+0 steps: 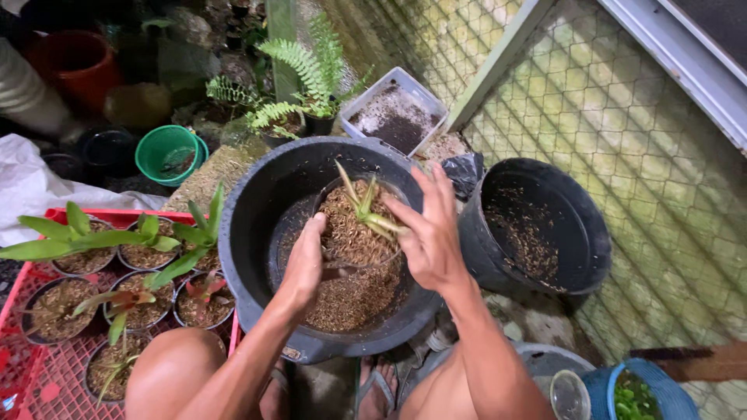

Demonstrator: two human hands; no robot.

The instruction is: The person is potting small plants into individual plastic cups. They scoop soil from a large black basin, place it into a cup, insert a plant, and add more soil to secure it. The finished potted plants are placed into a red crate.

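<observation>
My knees and sandalled feet [379, 389] sit nearest, under both forearms. Left hand [305, 260] is curled, fingers bent around the near-left rim of a small black pot [331, 194] filled with brown husk mix [350, 233] — gripping it, thumb side hidden. Right hand [432, 233] is partly open, fingers spread, fingertips pinching the base of a small green-yellow seedling [366, 208] that stands upright in the pot's middle. Pot sits tilted inside a big dark tub [249, 233], more loose husk mix beneath it, directly below both hands.

Left of my left hand — a red crate [31, 365] with several small pots of leafy young plants [117, 241]. Right of my right hand, a black bucket [537, 225] with husk crumbs inside, just beside the tub. Below-right by my right arm, a clear jar [569, 395] and a blue basket [661, 393] with greens.

Beyond the hands: a grey tray [397, 113] of dark soil, a potted fern [307, 78], a green basket [167, 154], a red-orange pot [74, 66] far left, white plastic sheet [31, 187]. Wire mesh fence [622, 132] beyond the right hand.
</observation>
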